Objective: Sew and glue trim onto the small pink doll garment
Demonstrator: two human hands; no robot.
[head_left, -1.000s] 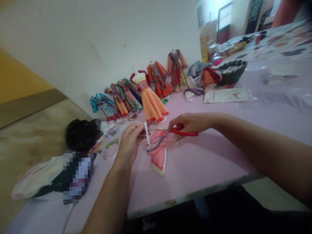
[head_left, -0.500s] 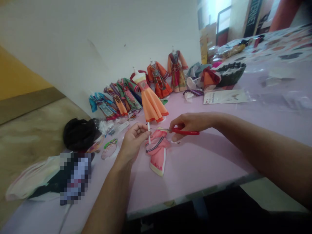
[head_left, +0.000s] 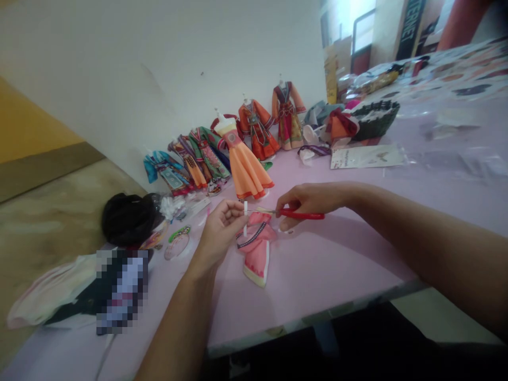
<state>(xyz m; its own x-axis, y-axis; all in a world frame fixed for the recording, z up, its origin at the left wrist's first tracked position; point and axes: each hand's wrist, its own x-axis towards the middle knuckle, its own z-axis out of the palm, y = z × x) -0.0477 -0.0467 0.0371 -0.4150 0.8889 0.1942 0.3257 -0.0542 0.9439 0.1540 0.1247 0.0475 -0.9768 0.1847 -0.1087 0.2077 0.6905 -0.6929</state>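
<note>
The desk point(head_left: 357, 254) is covered with a pale pink sheet, and both hands work over its near middle part. Beyond the hands, along the wall, stands a row of small doll dresses point(head_left: 238, 143) in orange, green, blue and red; the nearest one is an orange dress point(head_left: 246, 166) just behind the fingers. Further to the right of the hands there is a dark basket point(head_left: 375, 119) and a flat paper card point(head_left: 367, 156). To the left of the left hand lies a black bundle point(head_left: 127, 217).

Just under and between the hands lies a pink doll garment point(head_left: 257, 248) with a dark patterned band, flat on the desk.

The right hand point(head_left: 311, 201) is closed around red scissors point(head_left: 297, 214), fingers through the handles, and the blades point left toward the other hand. The left hand point(head_left: 220, 230) pinches a thin white strip point(head_left: 245, 217) between thumb and fingers and holds it upright. The scissor tips seem to touch the strip, but the picture is too soft to be sure.
</note>
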